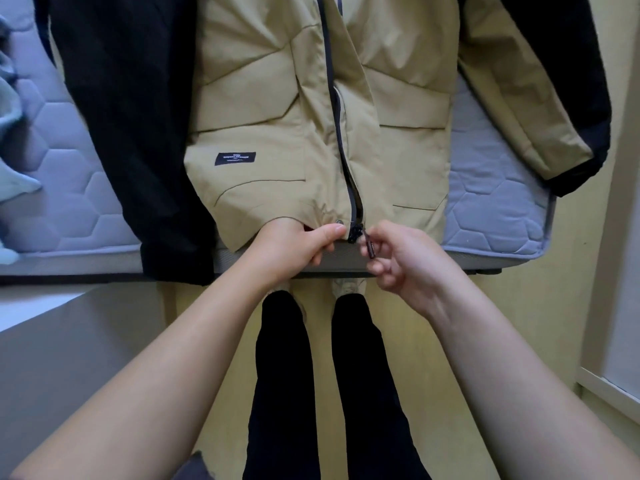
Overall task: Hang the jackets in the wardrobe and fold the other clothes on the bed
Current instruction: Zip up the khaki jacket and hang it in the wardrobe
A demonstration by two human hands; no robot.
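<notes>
**Pinching the zip at the hem of a tan puffer jacket**

Head view, the only one: left hand (300,244) is clenched on the bottom hem of the tan jacket (277,109), thumb on top and fingers curled under the fabric, just left of the zipper base. Right hand (403,259) pinches the small dark zipper pull (370,250) between thumb and fingertips, right beside the left thumb. Looks to me like the two halves are being lined up to start the zip.

Jacket lies flat on the quilted grey mattress (491,188), front up, running away from the grip, hem hanging a bit over the bed edge. Black sleeves (121,116) spread out to either side of the hands. Some pale blue-green cloth (10,140) sits far off to the left.

Handling guess: padded, soft, light for its bulk, and that shell fabric looks slick, so it'll slide and slump if grabbed mid-panel. Hem and zipper tape are the firm bits down here; for hanging, I'd take it by the collar or shoulders, which are out of frame up top.
</notes>
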